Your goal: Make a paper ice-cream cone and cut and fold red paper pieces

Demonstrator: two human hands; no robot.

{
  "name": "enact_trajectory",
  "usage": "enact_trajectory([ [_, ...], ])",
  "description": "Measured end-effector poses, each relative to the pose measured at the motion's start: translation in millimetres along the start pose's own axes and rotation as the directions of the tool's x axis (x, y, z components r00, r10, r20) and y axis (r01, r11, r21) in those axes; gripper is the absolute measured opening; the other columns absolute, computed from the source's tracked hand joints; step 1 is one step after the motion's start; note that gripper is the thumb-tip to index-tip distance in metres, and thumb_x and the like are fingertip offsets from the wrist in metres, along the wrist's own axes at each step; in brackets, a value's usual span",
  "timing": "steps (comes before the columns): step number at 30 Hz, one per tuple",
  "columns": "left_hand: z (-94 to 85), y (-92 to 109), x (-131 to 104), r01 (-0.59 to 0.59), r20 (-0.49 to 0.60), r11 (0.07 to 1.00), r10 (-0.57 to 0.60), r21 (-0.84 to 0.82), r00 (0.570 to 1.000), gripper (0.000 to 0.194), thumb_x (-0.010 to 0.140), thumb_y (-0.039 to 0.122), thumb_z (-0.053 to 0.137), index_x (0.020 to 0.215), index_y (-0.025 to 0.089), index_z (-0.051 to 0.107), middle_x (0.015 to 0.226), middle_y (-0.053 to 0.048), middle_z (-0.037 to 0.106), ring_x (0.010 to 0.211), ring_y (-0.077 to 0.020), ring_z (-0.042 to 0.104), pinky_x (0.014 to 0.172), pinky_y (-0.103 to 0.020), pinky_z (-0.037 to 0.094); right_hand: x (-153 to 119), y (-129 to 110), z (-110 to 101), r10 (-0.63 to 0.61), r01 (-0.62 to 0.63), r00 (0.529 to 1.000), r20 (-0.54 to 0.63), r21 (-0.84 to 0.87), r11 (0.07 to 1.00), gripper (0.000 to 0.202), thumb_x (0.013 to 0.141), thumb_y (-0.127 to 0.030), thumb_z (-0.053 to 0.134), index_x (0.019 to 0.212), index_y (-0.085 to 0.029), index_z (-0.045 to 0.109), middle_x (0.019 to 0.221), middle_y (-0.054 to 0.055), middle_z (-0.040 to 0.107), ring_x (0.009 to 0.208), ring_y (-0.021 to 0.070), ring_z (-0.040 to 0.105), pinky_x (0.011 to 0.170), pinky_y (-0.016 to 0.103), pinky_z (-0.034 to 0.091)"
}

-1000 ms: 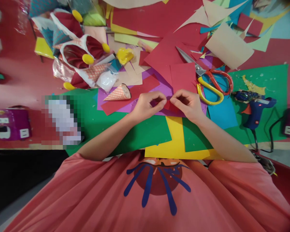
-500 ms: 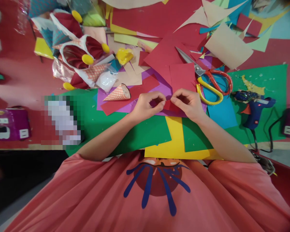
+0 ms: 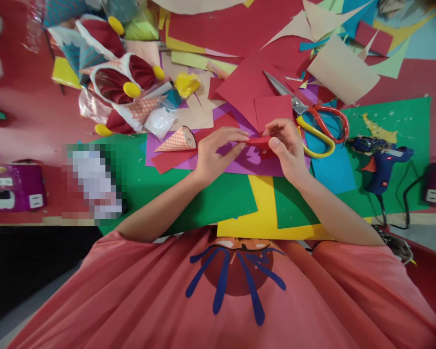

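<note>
A small piece of red paper (image 3: 258,141) is held between my two hands, over a purple sheet (image 3: 240,162). My left hand (image 3: 220,151) pinches its left end between thumb and fingertips. On the other end, my right hand (image 3: 286,148) has its thumb and curled fingers closed on the paper. Left of my left hand, a small paper cone (image 3: 178,140) with an orange lattice pattern lies on its side. Scissors (image 3: 301,109) with one red and one yellow handle lie partly open just beyond my right hand.
A blue glue gun (image 3: 385,167) rests on the green sheet (image 3: 414,126) at right, its cord trailing off the front edge. Large decorated cones (image 3: 112,85) with yellow discs crowd the back left. Paper scraps (image 3: 343,70) cover the back. A purple power socket (image 3: 16,186) stands at left.
The red paper piece has been lifted and turned, now showing nearly edge-on between my hands. My right hand has rotated with its fingers raised; my left fingers have straightened.
</note>
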State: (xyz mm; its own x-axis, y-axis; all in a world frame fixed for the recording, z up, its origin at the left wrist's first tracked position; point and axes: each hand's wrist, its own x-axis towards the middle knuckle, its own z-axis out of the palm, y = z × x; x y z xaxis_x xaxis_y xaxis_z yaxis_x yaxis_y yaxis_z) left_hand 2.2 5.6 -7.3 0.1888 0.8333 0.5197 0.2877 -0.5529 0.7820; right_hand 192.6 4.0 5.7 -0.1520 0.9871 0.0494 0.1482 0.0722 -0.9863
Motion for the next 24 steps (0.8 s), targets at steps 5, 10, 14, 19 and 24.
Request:
enact_trajectory([
  [5,1.0,2.2,-1.3,0.013,0.038,0.999,-0.014,0.03,0.999,0.008,0.087,0.024,0.062,0.09,0.021,0.069,0.094,-0.001,0.076,0.09,-0.0117,0.071,0.083,-0.026,0.056,-0.5,0.0,0.8,0.057,-0.065,0.994,0.095,0.089,0.994,0.045,0.078,-0.065,0.062,0.1,-0.026,0.053,0.083,-0.001,0.062,0.064,0.0105,0.056,0.056,0.026,0.048],
  [10,1.5,1.1,-2.1,-0.011,0.105,0.987,-0.006,0.163,0.994,0.011,0.087,0.03,0.062,0.089,0.021,0.068,0.093,-0.002,0.075,0.09,-0.0139,0.069,0.082,-0.03,0.054,-0.7,-2.3,1.3,0.077,-0.09,0.991,0.113,0.111,0.99,0.041,0.077,-0.059,0.066,0.096,-0.025,0.055,0.084,0.0,0.062,0.072,0.0127,0.058,0.06,0.027,0.049],
  [14,2.2,-0.6,-4.4,-0.057,0.089,0.976,0.039,0.212,0.995,0.013,0.086,0.03,0.062,0.095,0.02,0.065,0.093,-0.002,0.074,0.087,-0.014,0.068,0.08,-0.03,0.052,-0.7,-2.5,2.2,0.056,-0.072,0.989,0.134,0.121,0.99,0.04,0.077,-0.057,0.067,0.097,-0.024,0.055,0.093,0.003,0.063,0.09,0.0173,0.062,0.073,0.031,0.053],
  [19,2.4,2.2,-3.6,-0.159,0.073,0.968,0.148,0.195,0.986,0.006,0.087,0.026,0.063,0.091,0.021,0.063,0.089,0.001,0.074,0.085,-0.0123,0.068,0.078,-0.028,0.052,-0.8,-0.9,3.1,0.018,-0.032,0.992,0.123,0.111,0.993,0.037,0.077,-0.051,0.069,0.097,-0.023,0.056,0.098,0.004,0.061,0.099,0.0185,0.061,0.087,0.035,0.052],
  [24,0.9,3.8,1.0,-0.271,0.024,0.935,0.273,0.231,0.962,0.004,0.084,0.023,0.067,0.086,0.021,0.063,0.083,0.002,0.072,0.078,-0.0093,0.066,0.072,-0.025,0.052,-0.1,-0.7,2.5,0.012,-0.031,0.989,0.149,0.128,0.991,0.041,0.076,-0.053,0.07,0.099,-0.024,0.055,0.098,0.004,0.061,0.099,0.0185,0.06,0.091,0.036,0.051],
])
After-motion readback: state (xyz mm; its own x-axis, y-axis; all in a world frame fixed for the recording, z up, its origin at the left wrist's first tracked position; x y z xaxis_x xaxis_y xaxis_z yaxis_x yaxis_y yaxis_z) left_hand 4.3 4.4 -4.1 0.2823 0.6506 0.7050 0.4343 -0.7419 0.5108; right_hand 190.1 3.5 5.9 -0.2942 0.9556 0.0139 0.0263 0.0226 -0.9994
